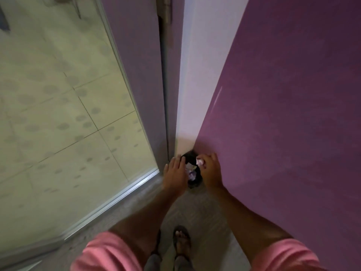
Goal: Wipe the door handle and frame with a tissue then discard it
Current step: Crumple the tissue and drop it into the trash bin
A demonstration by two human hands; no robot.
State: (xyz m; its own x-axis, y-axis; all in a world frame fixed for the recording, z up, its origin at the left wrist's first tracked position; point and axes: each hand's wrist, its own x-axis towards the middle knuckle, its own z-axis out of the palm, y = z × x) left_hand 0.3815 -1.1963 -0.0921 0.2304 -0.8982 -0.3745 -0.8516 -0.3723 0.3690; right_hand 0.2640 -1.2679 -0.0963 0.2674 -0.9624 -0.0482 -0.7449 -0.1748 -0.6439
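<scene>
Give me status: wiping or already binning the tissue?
Binning. Wiping looks over: both hands are down at a black bag on the floor by the purple wall, away from any handle. In hand: the right hand pinches a crumpled tissue over the bag's mouth, and the left hand holds its rim. Left: drop it.

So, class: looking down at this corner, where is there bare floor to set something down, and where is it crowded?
Bare floor lies between the purple wall and the sandalled foot, and along the metal door track. It is crowded in the corner: the left hand and the right hand, gripping a tissue, close around the black bin bag.
</scene>
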